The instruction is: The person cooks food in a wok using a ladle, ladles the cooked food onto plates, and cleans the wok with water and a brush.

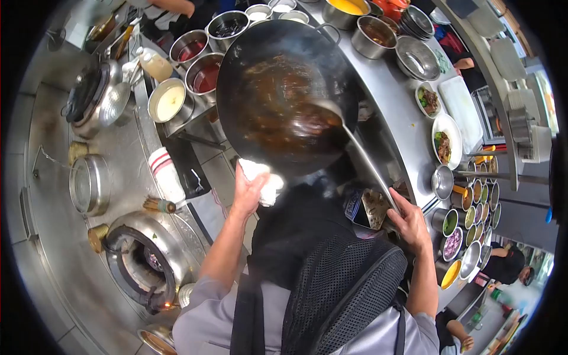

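A large dark wok (242,53) hangs in front of me, tilted so its inside faces up. Brown, saucy food (284,112) lies in it, partly blurred. My left hand (247,188) is closed around a folded white cloth (271,188) at the wok's near rim; any handle under the cloth is hidden. My right hand (409,222) grips the long handle of a metal ladle (368,160). The ladle's bowl is inside the wok, over the food, and smeared by motion.
On the left, a burner ring (142,260) shows a small flame. Pots of sauce, including a cream-coloured one (170,102), border the wok's left. The steel counter (393,118) on the right bears an oval plate of food (445,142) and several ingredient tins. Other people stand nearby.
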Tool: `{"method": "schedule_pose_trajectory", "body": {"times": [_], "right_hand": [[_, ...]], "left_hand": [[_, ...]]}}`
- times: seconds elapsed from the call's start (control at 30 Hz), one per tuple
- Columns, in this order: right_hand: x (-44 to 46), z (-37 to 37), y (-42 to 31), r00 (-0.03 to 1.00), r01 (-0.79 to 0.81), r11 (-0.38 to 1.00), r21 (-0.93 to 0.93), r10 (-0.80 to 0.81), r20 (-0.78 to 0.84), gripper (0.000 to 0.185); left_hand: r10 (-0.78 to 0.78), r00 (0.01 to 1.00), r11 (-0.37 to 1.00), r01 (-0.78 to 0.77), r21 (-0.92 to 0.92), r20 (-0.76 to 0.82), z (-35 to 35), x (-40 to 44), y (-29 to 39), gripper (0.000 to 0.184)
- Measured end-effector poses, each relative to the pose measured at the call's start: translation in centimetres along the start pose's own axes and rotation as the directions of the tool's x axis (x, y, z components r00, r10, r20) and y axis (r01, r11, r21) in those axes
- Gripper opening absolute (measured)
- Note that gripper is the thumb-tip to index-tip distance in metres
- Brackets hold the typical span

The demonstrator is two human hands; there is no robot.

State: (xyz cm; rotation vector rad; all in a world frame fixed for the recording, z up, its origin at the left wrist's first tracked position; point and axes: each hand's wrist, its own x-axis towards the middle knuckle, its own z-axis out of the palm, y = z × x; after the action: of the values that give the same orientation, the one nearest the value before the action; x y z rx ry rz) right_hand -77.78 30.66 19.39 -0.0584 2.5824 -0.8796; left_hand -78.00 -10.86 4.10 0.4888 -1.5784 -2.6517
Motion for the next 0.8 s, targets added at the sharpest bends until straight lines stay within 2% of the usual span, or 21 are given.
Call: {"method": "schedule_pose_trajectory", "body": {"times": [0.07,0.17,0.2,0.23,0.3,0.33,0.37,0.43,0.5,0.6,0.67,0.7,0.73,0.8], "right_hand": [[1.0,1.0,-0.1,0.998,0.045,0.999,0.026,-0.044,-0.046,0.058],[3.7,1.1,-2.5,0.994,0.066,0.991,-0.118,-0.075,-0.076,0.059],[4.0,1.1,-2.2,0.990,0.125,0.975,-0.183,-0.134,-0.036,0.060],[3.9,0.9,-3.3,0.998,-0.012,0.999,-0.030,0.014,0.062,0.060],[2.9,0.0,-6.1,0.917,-0.321,0.924,0.209,0.248,0.313,0.061],[2.3,0.5,-5.2,0.905,-0.347,0.868,0.354,0.211,0.369,0.063],[2.1,0.5,-4.9,0.868,-0.408,0.812,0.417,0.204,0.452,0.064],[1.9,1.3,-3.9,0.815,-0.509,0.686,0.520,0.191,0.547,0.064],[1.6,1.4,-4.1,0.779,-0.580,0.574,0.577,0.184,0.600,0.063],[1.4,2.4,-1.6,0.784,-0.573,0.407,0.712,0.018,0.621,0.062],[1.1,1.8,-1.1,0.777,-0.560,0.352,0.750,-0.091,0.623,0.063],[1.1,1.4,-1.3,0.765,-0.589,0.314,0.745,-0.081,0.639,0.059],[0.5,1.7,-0.8,0.773,-0.587,0.281,0.759,-0.082,0.629,0.058],[-0.7,2.4,0.6,0.808,-0.550,0.202,0.810,-0.114,0.578,0.057]], "left_hand": [[0.004,0.999,1.000,-0.004,0.002,-0.036,0.0,-1.1,-0.3,0.049],[0.064,0.995,0.997,-0.061,0.042,-0.074,0.4,-2.4,-1.5,0.048],[0.080,0.993,0.996,-0.077,0.036,-0.088,0.8,-2.7,-1.7,0.048],[0.094,0.991,0.993,-0.086,0.080,-0.100,0.9,-2.8,-2.2,0.048],[0.132,0.983,0.980,-0.110,0.165,-0.126,0.3,-2.9,-4.0,0.048],[0.168,0.979,0.951,-0.128,0.282,-0.120,-0.3,-2.8,-5.0,0.047],[0.203,0.973,0.908,-0.144,0.394,-0.113,-0.9,-2.8,-6.0,0.047],[0.152,0.973,0.957,-0.101,0.271,-0.173,-0.4,-3.3,-6.5,0.046],[0.168,0.971,0.920,-0.094,0.380,-0.168,-0.7,-3.6,-6.8,0.043],[0.080,0.977,0.958,-0.020,0.285,-0.200,1.0,-3.8,-5.3,0.043],[0.029,0.975,0.972,0.024,0.232,-0.221,0.8,-3.6,-5.8,0.044],[-0.010,0.979,0.979,0.051,0.198,-0.204,1.1,-3.4,-6.1,0.044],[-0.152,0.962,0.981,0.175,0.085,-0.227,2.8,-3.6,-3.6,0.047],[-0.193,0.961,0.981,0.195,-0.010,-0.199,4.5,-3.6,-2.2,0.041]]}}
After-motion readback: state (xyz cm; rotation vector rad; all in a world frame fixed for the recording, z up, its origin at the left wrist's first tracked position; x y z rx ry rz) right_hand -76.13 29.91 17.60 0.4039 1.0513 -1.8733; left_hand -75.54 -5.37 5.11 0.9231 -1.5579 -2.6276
